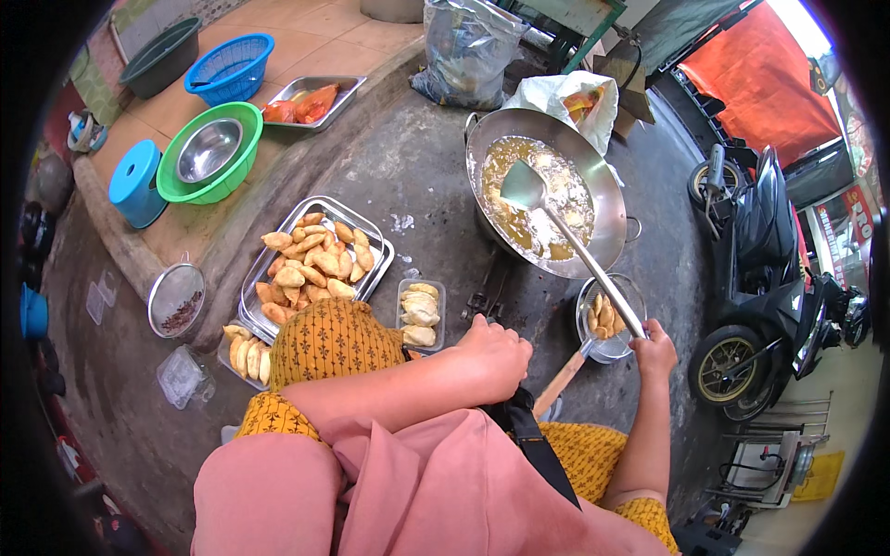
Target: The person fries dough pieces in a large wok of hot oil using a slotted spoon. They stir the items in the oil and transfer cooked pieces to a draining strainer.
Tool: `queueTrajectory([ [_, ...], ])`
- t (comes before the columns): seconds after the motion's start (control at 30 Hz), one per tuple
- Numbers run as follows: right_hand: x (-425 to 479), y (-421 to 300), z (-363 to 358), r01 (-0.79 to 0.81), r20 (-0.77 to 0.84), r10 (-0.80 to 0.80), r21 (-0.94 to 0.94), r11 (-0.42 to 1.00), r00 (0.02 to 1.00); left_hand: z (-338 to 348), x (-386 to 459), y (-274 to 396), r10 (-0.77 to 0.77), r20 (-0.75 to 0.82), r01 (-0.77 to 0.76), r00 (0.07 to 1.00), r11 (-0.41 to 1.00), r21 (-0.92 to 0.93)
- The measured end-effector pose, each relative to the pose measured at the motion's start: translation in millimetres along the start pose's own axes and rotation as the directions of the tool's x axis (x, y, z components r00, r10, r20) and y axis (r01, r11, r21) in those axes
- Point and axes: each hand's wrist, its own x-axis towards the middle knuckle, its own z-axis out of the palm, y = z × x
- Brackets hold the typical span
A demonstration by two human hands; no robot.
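Note:
My right hand (652, 347) grips the end of a long metal wok spatula (587, 257). Its broad blade rests over bubbling oil (511, 149) in a large wok (612, 226), where pale pieces are frying. My left hand (495, 358) is curled in front of my body, knuckles up; its palm is hidden. Below the wok, a wooden-handled wire skimmer (562, 382) holds several browned pastries (603, 318) over a round metal container. Left of my left hand stands a clear plastic box (441, 299) of pale half-moon pastries (420, 320).
Golden pastries (320, 260) heap on a metal tray (386, 257), partly behind my patterned knee (334, 340). A sieve (177, 299), green basin (250, 149) and blue stool (135, 184) stand left. Sacks (469, 52) lie beyond the wok; a motorbike (754, 264) is parked right.

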Motion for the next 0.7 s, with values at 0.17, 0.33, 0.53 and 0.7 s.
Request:
queueTrajectory([
  [0.17, 10.6, 5.3, 12.3, -0.048, -0.029, 0.048, -0.023, 0.999, 0.998, -0.3, 0.8, -1.0, 0.009, -0.010, -0.010, 1.000, 1.000, -0.013],
  [0.33, 20.8, -4.8, 21.7, -0.058, -0.022, 0.056, -0.117, 0.991, 0.998, 2.6, -0.5, -3.1, 0.019, -0.042, -0.019, 0.999, 1.000, -0.007],
  [0.53, 39.8, 10.5, 42.0, -0.244, 0.291, 0.169, 0.243, 0.939, 0.942, 1.1, -1.1, -1.9, 0.016, -0.065, -0.017, 0.998, 1.000, -0.002],
  [0.7, 32.8, 1.1, 38.9, -0.315, 0.335, 0.176, 0.426, 0.848, 0.926, 3.4, -1.8, -4.0, 0.017, -0.077, -0.017, 0.997, 1.000, 0.001],
])
